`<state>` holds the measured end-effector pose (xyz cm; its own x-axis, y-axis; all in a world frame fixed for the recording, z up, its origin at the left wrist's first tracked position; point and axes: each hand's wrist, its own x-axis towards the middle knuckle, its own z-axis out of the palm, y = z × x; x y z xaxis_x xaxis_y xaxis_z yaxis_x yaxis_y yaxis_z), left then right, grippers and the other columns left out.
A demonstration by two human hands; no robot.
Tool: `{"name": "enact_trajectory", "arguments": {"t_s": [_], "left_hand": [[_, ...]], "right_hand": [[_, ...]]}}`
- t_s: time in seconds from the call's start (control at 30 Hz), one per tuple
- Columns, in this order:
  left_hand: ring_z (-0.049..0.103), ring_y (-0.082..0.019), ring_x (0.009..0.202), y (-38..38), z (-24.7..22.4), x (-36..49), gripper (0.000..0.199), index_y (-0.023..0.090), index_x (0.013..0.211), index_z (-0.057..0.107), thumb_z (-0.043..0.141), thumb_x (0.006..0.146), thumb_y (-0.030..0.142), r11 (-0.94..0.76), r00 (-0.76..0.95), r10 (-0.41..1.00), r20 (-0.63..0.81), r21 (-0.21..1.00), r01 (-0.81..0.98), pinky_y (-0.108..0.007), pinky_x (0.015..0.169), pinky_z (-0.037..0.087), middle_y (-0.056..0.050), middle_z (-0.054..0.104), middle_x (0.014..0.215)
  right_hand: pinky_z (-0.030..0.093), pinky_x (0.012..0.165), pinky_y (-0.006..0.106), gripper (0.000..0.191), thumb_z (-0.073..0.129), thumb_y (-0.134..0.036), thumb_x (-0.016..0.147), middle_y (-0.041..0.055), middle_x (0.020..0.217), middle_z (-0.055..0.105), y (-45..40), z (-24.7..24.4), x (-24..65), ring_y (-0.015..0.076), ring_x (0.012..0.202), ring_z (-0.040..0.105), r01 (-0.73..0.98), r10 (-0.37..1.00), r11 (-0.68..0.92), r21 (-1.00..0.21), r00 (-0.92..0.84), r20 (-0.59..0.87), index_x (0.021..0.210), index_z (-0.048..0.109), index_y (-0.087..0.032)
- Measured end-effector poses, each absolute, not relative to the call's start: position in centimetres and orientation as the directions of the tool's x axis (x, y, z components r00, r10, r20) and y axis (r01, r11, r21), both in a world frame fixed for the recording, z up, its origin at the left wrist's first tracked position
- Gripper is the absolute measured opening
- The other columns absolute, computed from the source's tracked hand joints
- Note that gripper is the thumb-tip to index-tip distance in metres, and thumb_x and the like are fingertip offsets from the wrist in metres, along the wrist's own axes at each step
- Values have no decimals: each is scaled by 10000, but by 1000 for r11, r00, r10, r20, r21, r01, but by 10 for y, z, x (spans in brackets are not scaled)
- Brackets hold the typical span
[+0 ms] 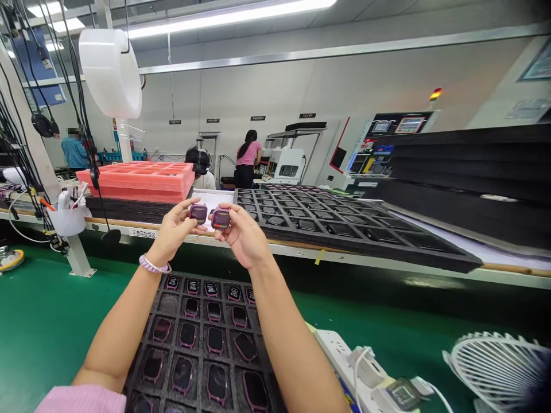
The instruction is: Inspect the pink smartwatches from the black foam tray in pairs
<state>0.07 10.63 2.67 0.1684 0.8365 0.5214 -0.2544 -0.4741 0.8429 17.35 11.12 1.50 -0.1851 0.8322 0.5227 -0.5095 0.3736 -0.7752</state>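
My left hand (177, 229) pinches a small purple smartwatch case (198, 213) between thumb and fingers. Close beside it, my right hand (243, 232) grips a second purple smartwatch case (221, 218), whose dark face carries a few coloured marks. Both cases are raised in front of me at about shelf height. Below my forearms lies a black foam tray (169, 302) with square pockets. Most pockets in sight hold purple-framed smartwatches (187, 335); one at the upper left has none. Part of the tray is hidden by my right arm.
Along the shelf stand a black compartment tray (327, 215), red foam trays (142, 180) and a white pen cup (69, 221). A power strip (340, 350) and a white fan (495, 367) occupy the green bench's right side. Cables (77, 86) hang at left. People work farther back.
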Motion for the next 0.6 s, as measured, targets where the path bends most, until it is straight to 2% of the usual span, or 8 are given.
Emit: {"name": "enact_trajectory", "arguments": {"t_s": [0.2, 0.33, 0.6], "left_hand": [[691, -117, 715, 116, 51, -3, 634, 172, 1312, 551, 725, 703, 168, -617, 159, 738, 656, 751, -236, -254, 730, 605, -33, 651, 979], [664, -124, 769, 115, 62, -6, 663, 185, 1335, 540, 731, 700, 175, -651, 157, 705, 691, 719, -244, -253, 748, 587, -54, 668, 1014], [606, -103, 754, 110, 71, -7, 634, 194, 1294, 579, 740, 682, 171, -699, 128, 664, 737, 673, -242, -245, 771, 570, -21, 647, 956]], "right_hand": [[499, 594, 307, 459, 807, -412, 709, 22, 890, 694, 113, 46, 170, 162, 608, 608, -460, 772, 456, -762, -222, 596, 1076, 606, -223], [521, 644, 319, 524, 831, -292, 657, 17, 961, 695, 109, 59, 167, 164, 662, 625, -412, 749, 505, -758, -227, 623, 1127, 606, -239], [518, 641, 288, 532, 819, -240, 656, 16, 957, 704, 104, 67, 169, 155, 673, 643, -385, 720, 551, -740, -228, 655, 1144, 607, -239]]}}
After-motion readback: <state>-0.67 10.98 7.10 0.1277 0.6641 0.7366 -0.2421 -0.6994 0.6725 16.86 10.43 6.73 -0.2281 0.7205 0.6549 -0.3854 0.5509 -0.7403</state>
